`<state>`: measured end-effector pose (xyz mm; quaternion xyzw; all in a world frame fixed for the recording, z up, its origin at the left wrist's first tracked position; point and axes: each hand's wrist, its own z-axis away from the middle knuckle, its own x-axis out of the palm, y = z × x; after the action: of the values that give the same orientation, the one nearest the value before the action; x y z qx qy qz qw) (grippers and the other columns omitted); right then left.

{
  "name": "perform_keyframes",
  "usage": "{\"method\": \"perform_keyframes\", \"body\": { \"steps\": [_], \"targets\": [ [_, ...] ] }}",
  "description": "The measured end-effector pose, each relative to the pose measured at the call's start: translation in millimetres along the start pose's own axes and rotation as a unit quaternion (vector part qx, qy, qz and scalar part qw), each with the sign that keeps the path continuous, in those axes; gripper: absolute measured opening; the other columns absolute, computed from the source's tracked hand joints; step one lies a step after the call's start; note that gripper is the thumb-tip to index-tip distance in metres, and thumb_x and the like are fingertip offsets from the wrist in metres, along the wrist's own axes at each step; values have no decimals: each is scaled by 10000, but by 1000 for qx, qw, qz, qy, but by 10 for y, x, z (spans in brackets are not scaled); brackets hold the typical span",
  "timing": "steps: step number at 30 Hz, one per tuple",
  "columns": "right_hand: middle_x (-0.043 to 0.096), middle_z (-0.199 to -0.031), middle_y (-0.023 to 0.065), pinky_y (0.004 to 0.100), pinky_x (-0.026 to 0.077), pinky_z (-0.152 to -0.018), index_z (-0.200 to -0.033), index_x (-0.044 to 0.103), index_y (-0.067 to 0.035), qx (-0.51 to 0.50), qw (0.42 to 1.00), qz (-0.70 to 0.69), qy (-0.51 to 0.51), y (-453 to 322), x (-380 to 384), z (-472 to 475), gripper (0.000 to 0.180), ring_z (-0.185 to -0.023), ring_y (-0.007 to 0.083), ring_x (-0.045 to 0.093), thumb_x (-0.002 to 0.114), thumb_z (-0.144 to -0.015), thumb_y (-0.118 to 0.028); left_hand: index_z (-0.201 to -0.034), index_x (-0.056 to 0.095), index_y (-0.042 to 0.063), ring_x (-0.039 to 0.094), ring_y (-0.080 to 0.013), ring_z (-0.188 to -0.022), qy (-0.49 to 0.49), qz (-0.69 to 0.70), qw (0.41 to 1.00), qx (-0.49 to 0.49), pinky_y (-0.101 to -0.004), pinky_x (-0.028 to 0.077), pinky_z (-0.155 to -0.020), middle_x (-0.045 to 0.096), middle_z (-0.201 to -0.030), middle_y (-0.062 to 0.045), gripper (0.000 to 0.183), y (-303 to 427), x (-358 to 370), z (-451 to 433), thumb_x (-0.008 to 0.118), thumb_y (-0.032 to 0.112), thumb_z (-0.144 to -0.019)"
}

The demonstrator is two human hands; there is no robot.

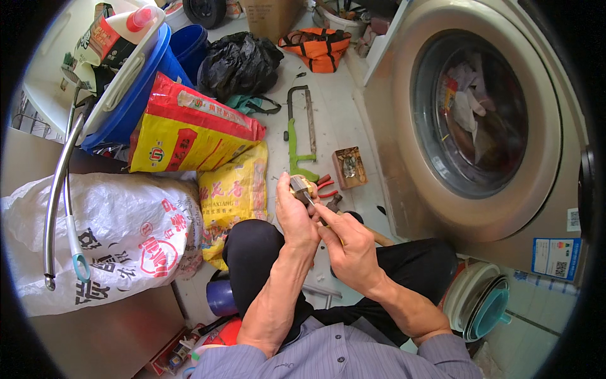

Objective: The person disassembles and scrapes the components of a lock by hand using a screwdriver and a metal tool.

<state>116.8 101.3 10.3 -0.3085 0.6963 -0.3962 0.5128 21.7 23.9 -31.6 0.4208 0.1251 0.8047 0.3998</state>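
Observation:
My left hand [299,215] holds a small dark, block-shaped metal piece [300,186] with some yellowish material at its side. My right hand [349,242] grips a thin tool [310,198], likely a screwdriver, whose tip touches the piece; its handle is mostly hidden by the fingers. Beyond the hands, a green-handled hacksaw [294,137] lies on the floor. Red-handled pliers [326,185] and a hammer [335,201] lie just past my hands, the hammer's wooden handle partly behind my right hand. Beside them stands a small open box [349,168] with small metal parts in it.
A front-loading washing machine [402,189] stands on the right. Yellow-and-red bags [189,137] and a large white sack [118,237] crowd the left. Further off are a black plastic bag [239,64], an orange bag [319,49] and a blue tub [142,94]. Stacked basins [487,303] stand at lower right.

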Motion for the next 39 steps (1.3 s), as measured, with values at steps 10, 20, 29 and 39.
{"method": "perform_keyframes", "body": {
  "steps": [10, 20, 29, 39],
  "targets": [
    [614, -832, 182, 399, 508, -648, -1282, 621, -35, -21, 999, 7, -23, -47, -224, -36, 405, -704, 324, 621, 631, -880, 11, -790, 496, 102, 297, -120, -409, -26, 77, 994, -74, -273, 237, -383, 486, -610, -38, 451, 84, 34, -14, 370, 455, -1042],
    [593, -824, 154, 374, 486, -648, -1279, 625, -21, -19, 998, 34, -52, -31, -53, 19, 433, -693, 291, 592, 648, -853, 51, -776, 481, 102, 343, -132, -449, -41, 106, 990, -81, -278, 286, -421, 490, -631, -56, 434, 122, -57, -42, 410, 449, -1027],
    [638, -892, 165, 364, 511, -667, -1298, 618, -23, -21, 1000, 15, -7, -11, -4, -53, 441, -736, 296, 630, 630, -863, 47, -846, 524, 106, 405, -126, -473, -36, 81, 994, -62, -274, 334, -427, 536, -665, -45, 366, -31, -29, 24, 445, 415, -1025],
    [635, -952, 177, 369, 508, -727, -1297, 580, -14, -1, 999, -12, 37, -23, -263, -139, 445, -779, 301, 626, 642, -860, 36, -1034, 576, 87, 462, -159, -512, -152, 112, 981, -55, -287, 352, -432, 572, -791, -62, 281, 152, -11, 104, 436, 331, -1040]
  ]
}}
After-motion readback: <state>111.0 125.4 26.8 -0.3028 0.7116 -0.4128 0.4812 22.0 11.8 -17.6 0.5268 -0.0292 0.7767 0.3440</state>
